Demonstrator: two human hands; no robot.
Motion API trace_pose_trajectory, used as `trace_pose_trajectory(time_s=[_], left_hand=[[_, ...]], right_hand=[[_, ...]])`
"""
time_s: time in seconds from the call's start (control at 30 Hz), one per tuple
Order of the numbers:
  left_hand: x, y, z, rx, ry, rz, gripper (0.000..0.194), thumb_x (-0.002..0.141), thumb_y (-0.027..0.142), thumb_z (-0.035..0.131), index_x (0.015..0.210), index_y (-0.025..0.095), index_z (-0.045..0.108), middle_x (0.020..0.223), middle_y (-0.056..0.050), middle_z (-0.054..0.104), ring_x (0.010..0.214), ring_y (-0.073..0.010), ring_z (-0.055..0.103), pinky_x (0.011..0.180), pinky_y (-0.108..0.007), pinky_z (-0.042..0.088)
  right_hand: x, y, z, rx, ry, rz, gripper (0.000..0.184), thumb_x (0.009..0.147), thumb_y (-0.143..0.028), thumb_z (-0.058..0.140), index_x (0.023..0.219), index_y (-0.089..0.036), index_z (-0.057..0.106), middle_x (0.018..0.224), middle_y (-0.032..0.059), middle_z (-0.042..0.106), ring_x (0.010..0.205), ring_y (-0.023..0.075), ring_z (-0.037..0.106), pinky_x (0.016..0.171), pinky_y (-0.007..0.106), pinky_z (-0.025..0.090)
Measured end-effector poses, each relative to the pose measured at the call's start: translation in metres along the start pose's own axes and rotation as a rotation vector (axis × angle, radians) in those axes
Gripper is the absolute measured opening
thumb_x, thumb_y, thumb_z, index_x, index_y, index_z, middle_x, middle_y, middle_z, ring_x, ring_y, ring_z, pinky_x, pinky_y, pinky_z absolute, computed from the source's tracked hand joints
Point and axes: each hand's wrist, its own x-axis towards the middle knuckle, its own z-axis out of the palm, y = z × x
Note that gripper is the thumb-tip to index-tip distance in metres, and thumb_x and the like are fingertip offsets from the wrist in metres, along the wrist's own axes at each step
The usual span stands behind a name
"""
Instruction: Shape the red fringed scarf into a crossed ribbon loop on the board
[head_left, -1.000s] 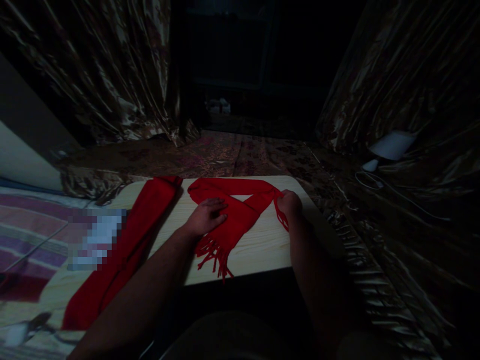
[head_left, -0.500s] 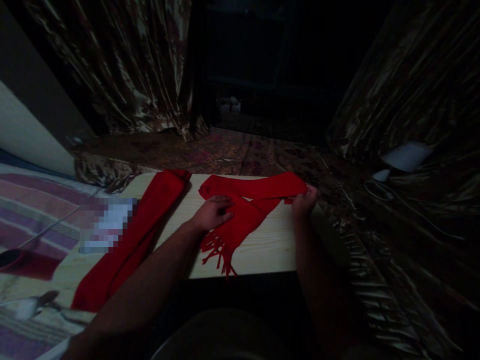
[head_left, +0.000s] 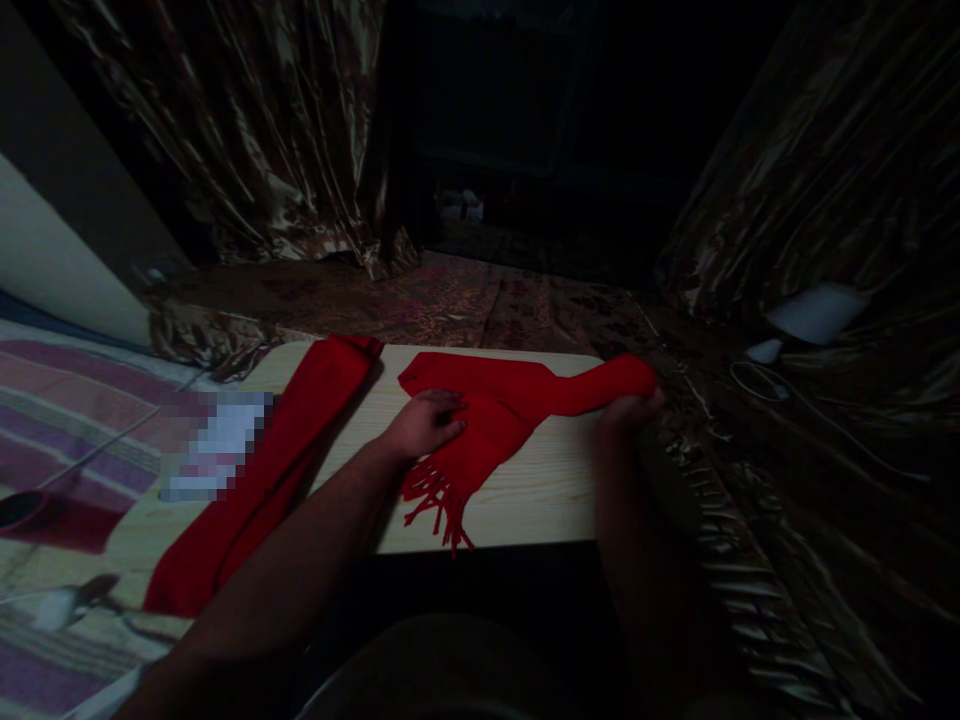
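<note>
A red fringed scarf (head_left: 495,430) lies folded across a pale wooden table top. My left hand (head_left: 427,425) rests on it just above the fringe, thumb apart from the fingers, pressing the cloth down. At the table's right edge my right hand (head_left: 634,408) is closed on the other end of the scarf, its fingers blurred and partly behind the cloth. That end is bunched into a narrow band, raised towards the right. To the left, a second long red folded cloth (head_left: 277,470) lies slantwise over the table, partly behind my left forearm.
The wooden table (head_left: 540,490) stands beside a striped bedcover (head_left: 82,430). A blurred-out pale item (head_left: 225,450) lies at the table's left. Further off are shiny curtains (head_left: 300,150), a patterned floor covering (head_left: 450,300), and a white lamp-like object (head_left: 817,312) with a cable.
My right hand has moved right and turned, pulling the scarf's end past the table edge, so the upper layer is now narrowed and twisted. My left hand has stayed in place.
</note>
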Motion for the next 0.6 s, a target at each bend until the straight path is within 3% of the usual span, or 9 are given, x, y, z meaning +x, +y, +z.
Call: trace_pose_trajectory(time_s=[0.07, 0.1, 0.17, 0.23, 0.33, 0.47, 0.6], left_hand=[[0.0, 0.004, -0.002, -0.008, 0.055, -0.036, 0.029, 0.088, 0.038, 0.061, 0.103, 0.018, 0.076, 0.108, -0.012, 0.075, 0.105, -0.0255, 0.068, 0.097, -0.041, 0.051], [0.0, 0.006, -0.003, 0.015, 0.103, -0.069, 0.025, 0.089, 0.037, 0.06, 0.098, 0.019, 0.076, 0.102, -0.01, 0.074, 0.101, -0.0251, 0.067, 0.095, -0.04, 0.051], [0.001, 0.009, -0.005, 0.103, 0.247, -0.178, 0.022, 0.088, 0.035, 0.059, 0.094, 0.019, 0.073, 0.099, -0.011, 0.071, 0.1, -0.0263, 0.064, 0.094, -0.042, 0.051], [0.001, 0.01, -0.006, 0.193, 0.387, -0.307, 0.026, 0.085, 0.033, 0.061, 0.103, 0.018, 0.07, 0.108, -0.014, 0.067, 0.107, -0.0291, 0.061, 0.096, -0.043, 0.05], [0.0, 0.006, -0.006, 0.218, 0.404, -0.414, 0.045, 0.081, 0.031, 0.064, 0.123, 0.014, 0.063, 0.12, -0.017, 0.063, 0.112, -0.0306, 0.059, 0.099, -0.043, 0.049], [-0.001, -0.001, -0.004, 0.207, 0.287, -0.387, 0.048, 0.085, 0.032, 0.059, 0.131, 0.02, 0.065, 0.118, -0.012, 0.067, 0.111, -0.0286, 0.062, 0.102, -0.042, 0.048], [-0.001, -0.003, -0.003, 0.199, 0.265, -0.368, 0.042, 0.087, 0.034, 0.056, 0.124, 0.022, 0.072, 0.121, -0.011, 0.068, 0.115, -0.0287, 0.062, 0.105, -0.043, 0.047]], right_hand=[[-0.015, -0.007, 0.007, -0.014, 0.026, -0.022, 0.04, 0.081, -0.037, 0.045, 0.111, -0.017, 0.06, 0.112, 0.0118, 0.066, 0.109, 0.0257, 0.063, 0.099, 0.049, 0.051], [-0.023, -0.01, 0.011, -0.014, -0.032, -0.026, 0.04, 0.078, -0.038, 0.047, 0.107, -0.016, 0.064, 0.109, 0.0115, 0.068, 0.106, 0.0263, 0.064, 0.098, 0.048, 0.052], [-0.042, -0.018, 0.015, -0.035, -0.308, -0.051, 0.041, 0.076, -0.035, 0.048, 0.104, -0.015, 0.069, 0.105, 0.0105, 0.072, 0.103, 0.027, 0.066, 0.096, 0.046, 0.052], [-0.058, -0.024, 0.016, -0.07, -0.633, -0.116, 0.044, 0.075, -0.029, 0.047, 0.11, -0.016, 0.072, 0.107, 0.0089, 0.074, 0.104, 0.026, 0.067, 0.097, 0.043, 0.051], [-0.075, -0.036, 0.014, -0.18, -0.951, -0.292, 0.046, 0.082, -0.027, 0.048, 0.122, -0.021, 0.07, 0.121, 0.007, 0.072, 0.113, 0.0237, 0.065, 0.102, 0.04, 0.048], [-0.093, -0.053, 0.015, -0.519, -1.04, -0.582, 0.052, 0.086, -0.046, 0.062, 0.132, -0.023, 0.065, 0.133, 0.0094, 0.065, 0.122, 0.0276, 0.057, 0.108, 0.043, 0.042], [-0.107, -0.065, 0.019, -0.74, -1.058, -0.664, 0.066, 0.082, -0.057, 0.068, 0.139, -0.024, 0.061, 0.136, 0.0109, 0.062, 0.12, 0.0303, 0.055, 0.106, 0.045, 0.041]])
